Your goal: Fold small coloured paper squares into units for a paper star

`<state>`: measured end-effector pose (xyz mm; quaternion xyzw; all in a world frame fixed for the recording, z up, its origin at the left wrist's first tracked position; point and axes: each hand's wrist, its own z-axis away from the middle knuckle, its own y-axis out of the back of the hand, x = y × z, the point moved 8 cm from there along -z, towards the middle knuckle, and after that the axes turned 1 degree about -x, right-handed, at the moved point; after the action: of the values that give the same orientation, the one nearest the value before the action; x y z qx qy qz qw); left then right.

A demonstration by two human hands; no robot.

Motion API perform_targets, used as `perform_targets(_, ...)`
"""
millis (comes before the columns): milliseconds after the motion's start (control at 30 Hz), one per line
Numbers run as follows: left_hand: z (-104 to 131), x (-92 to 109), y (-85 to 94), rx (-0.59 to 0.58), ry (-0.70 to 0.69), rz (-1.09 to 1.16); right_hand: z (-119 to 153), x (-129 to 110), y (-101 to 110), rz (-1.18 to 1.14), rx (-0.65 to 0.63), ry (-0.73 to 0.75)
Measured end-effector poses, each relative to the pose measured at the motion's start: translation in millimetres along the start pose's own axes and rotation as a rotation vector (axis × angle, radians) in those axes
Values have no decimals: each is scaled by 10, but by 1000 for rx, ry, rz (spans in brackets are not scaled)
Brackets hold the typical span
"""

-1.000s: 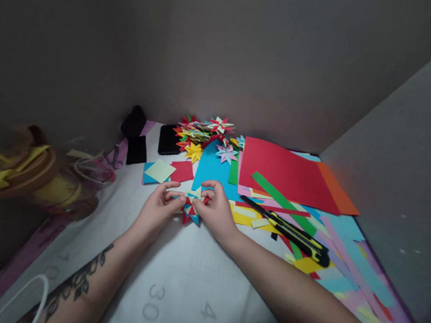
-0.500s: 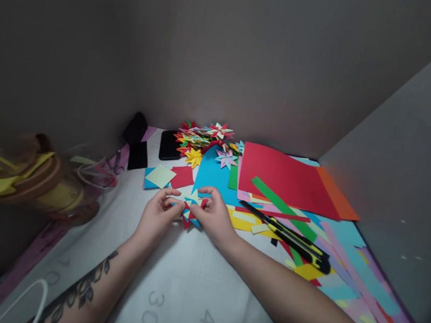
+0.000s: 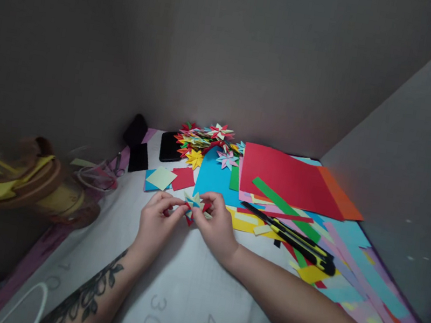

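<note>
From where I stand, the paper star (image 3: 193, 200) is just above the near part of the white-covered tabletop (image 3: 183, 287), caught between the person's two hands. The left hand (image 3: 157, 222) pinches its left side with thumb and fingers, and the right hand (image 3: 217, 232) grips the other side, its thumb across the front. The fingers hide much of it, so I can't tell how firmly its folds are locked.

It looks next to weightless, I'd say: thin paper, stiff where it is doubled over but easily creased or crushed. It shouldn't be slippery; the trouble would be squeezing too hard or bending a sharp tip. I'd take it near the middle, where the layers overlap, with flat finger pads, and leave the points alone.

Beyond the hands lie a pale square (image 3: 161, 178) and a red square (image 3: 183, 179), with a heap of finished-looking stars (image 3: 198, 139) farther back. The cutter (image 3: 320, 259) rests over coloured strips to the right.
</note>
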<state>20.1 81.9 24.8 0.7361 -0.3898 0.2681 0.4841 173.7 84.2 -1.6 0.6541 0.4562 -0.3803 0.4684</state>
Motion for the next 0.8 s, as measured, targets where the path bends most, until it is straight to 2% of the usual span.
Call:
perform_targets(233,-27,-167,-133,-150,202,138,-12,-36,5,77,-13,63)
perform_targets(500,21,-261,-203,-238,378,239,-11,-22,-25,70,-18,77)
perform_targets(633,20,-237,-215,-228,349,243,0,-7,-36,38,-29,42)
perform_targets(800,-23,-136,-145,-172,198,133,-4,21,-30,-21,-32,-3)
